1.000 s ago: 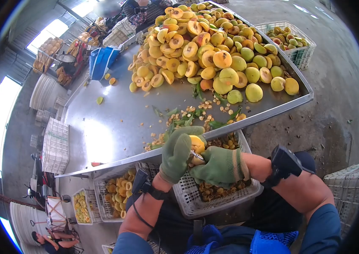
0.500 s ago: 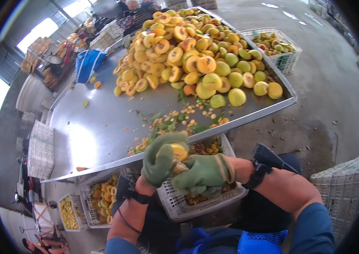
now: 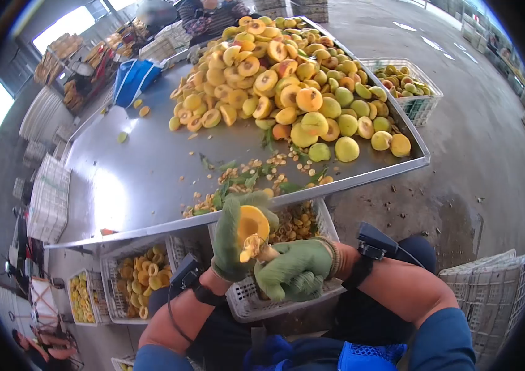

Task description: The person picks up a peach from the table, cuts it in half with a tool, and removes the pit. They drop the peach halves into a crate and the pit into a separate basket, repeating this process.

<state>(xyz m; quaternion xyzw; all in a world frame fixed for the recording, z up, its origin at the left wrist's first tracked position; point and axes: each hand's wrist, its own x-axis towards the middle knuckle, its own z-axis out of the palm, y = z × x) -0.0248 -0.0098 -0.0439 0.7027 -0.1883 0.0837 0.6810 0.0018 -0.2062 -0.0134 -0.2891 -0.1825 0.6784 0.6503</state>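
Observation:
My left hand (image 3: 230, 241), in a green glove, holds a yellow peach half (image 3: 254, 220) with its cut face turned up toward me. My right hand (image 3: 296, 269), gloved the same way, is closed around a small tool (image 3: 267, 253); only a short brownish part shows, and its kind is hidden. Pale peach scraps (image 3: 249, 247) sit at the tool's end, against the lower edge of the half. Below both hands stands a white plastic crate (image 3: 256, 312) with peach scraps (image 3: 296, 222) in it.
A metal table (image 3: 145, 188) bears a heap of peaches (image 3: 275, 80), whole and halved, plus leaves and scraps near its front edge. Crates of peach halves (image 3: 145, 278) stand at left, a crate of peaches (image 3: 408, 83) beyond the table. Stacked crates (image 3: 491, 290) are at right.
My left hand has turned the peach half so its cut face shows. Scraps now show at the tool's end. My right hand has shifted slightly left, and the whole view has moved a little.

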